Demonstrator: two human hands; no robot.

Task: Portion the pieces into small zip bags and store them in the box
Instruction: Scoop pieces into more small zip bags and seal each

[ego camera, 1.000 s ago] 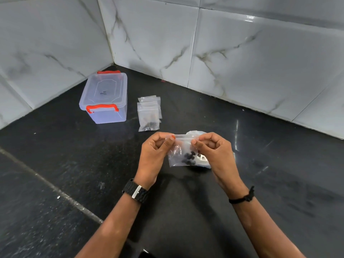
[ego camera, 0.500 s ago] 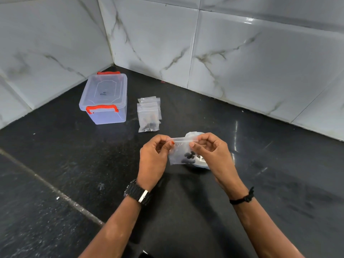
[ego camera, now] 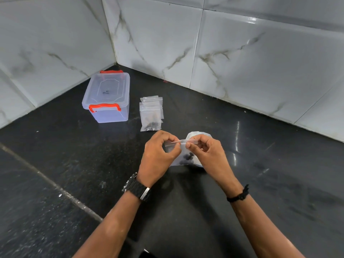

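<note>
Nearby, closed box [ego camera: 107, 96] beside filled bags [ego camera: 150, 114].

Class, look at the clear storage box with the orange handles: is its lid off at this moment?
No. The lid sits flat on the box, which stands closed in the counter corner, left of the pile of zip bags.

Clear plastic zip bag [ego camera: 183, 155]; glossy black stone counter [ego camera: 279, 174]; glossy marble-look tiles [ego camera: 260, 62].

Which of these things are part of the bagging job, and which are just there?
Part of the job: small zip bag pinched by left hand and right hand; filled bags; lidded box; white dish.

Just there: wristwatch, black wristband.
</note>
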